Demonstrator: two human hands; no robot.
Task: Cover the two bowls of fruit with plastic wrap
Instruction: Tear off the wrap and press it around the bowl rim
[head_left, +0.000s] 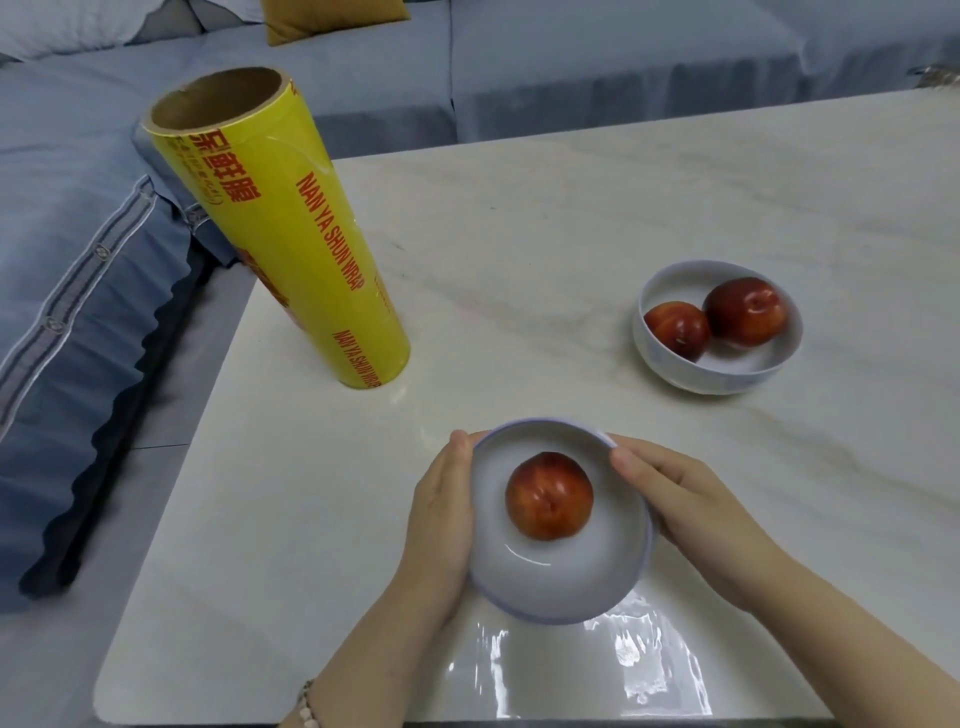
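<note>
From the head camera we see both hands cupping the near bowl (561, 584), a round, smooth white bowl with a pale lilac rim, sitting on the marble-patterned white desk (571, 218). The left hand (441, 519) curves against its left wall with the thumb along the rim. The right hand (691, 514) grips the right side with the thumb tip on the rim. One glossy red round fruit (549, 494) sits in the middle of the bowl.

Just nearer than the hands, shiny, wrinkled clear film (597, 665) lies on the desk. It may reach over the bowl's mouth, but we cannot tell.

The far bowl (717, 382), beyond the right hand, holds two red fruits (746, 310) that touch each other.

Beyond the left hand, the roll of plastic wrap (291, 249), a yellow cylinder with red lettering, stands on end, long axis upright, with its open cardboard core facing up.
</note>
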